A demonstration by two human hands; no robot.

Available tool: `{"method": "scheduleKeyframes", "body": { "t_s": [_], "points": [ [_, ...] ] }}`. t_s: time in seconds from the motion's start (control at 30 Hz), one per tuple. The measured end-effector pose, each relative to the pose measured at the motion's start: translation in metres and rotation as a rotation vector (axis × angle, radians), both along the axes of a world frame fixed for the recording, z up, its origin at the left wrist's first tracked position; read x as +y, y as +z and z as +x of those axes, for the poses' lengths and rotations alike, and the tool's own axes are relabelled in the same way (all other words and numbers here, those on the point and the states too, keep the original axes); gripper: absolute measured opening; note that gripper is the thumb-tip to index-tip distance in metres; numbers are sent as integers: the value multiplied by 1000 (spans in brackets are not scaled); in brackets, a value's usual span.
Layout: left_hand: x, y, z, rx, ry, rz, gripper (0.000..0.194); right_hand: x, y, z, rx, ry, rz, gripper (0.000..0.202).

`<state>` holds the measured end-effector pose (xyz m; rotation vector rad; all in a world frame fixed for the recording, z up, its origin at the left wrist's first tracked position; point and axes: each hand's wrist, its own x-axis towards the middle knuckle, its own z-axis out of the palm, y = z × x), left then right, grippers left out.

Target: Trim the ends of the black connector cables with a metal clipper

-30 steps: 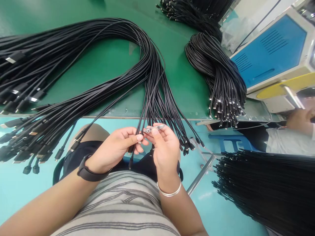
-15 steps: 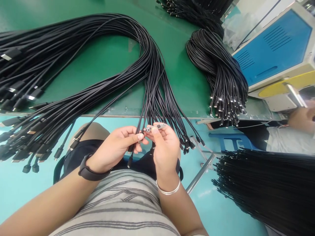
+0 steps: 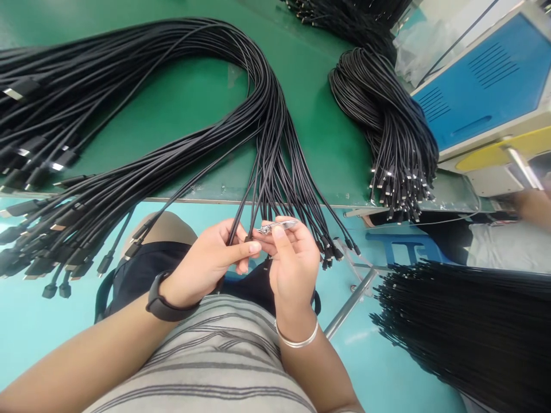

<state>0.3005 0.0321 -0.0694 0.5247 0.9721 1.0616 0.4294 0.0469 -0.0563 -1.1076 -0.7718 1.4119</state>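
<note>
My left hand (image 3: 215,252) is closed on a black cable (image 3: 248,234), thumb and fingers pinching it near its plug end. The silver nail clipper (image 3: 275,228) lies between the thumb and fingers of my right hand (image 3: 293,261), its jaws pointing left at the pinched cable. Whether the jaws touch the cable I cannot tell. More cables of the same bundle (image 3: 275,132) hang over the table edge behind and beside both hands, with small black plugs (image 3: 329,249) at their ends. My left fingers partly hide the plug of the held cable.
The bundle loops across the green table (image 3: 193,97), with larger plugs (image 3: 55,264) hanging over the edge at left. A tied cable coil (image 3: 387,120) lies at right, near a blue-panelled machine (image 3: 482,80). Many black cables (image 3: 469,327) fill the lower right. Another person's arm (image 3: 536,206) shows at far right.
Both hands have shifted slightly right in the picture, and the view itself has moved a little. My left thumb now sits further right along the pinched cable. The clipper stays in my right hand.
</note>
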Motion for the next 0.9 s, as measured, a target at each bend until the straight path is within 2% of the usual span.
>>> {"method": "scheduleKeyframes", "body": {
  "t_s": [0.13,0.3,0.57,0.9],
  "points": [
    [-2,6,6,69,38,7,30,-5,-2,1,-39,-12,12,18],
    [-3,3,10,72,66,10,29,-9,-4,0,-76,-52,37,19],
    [-3,1,10,72,54,15,28,-10,-6,1,-121,-64,27,22],
    [-2,3,11,51,57,-10,29,-8,-6,-1,-118,-80,37,14]
  ]
}}
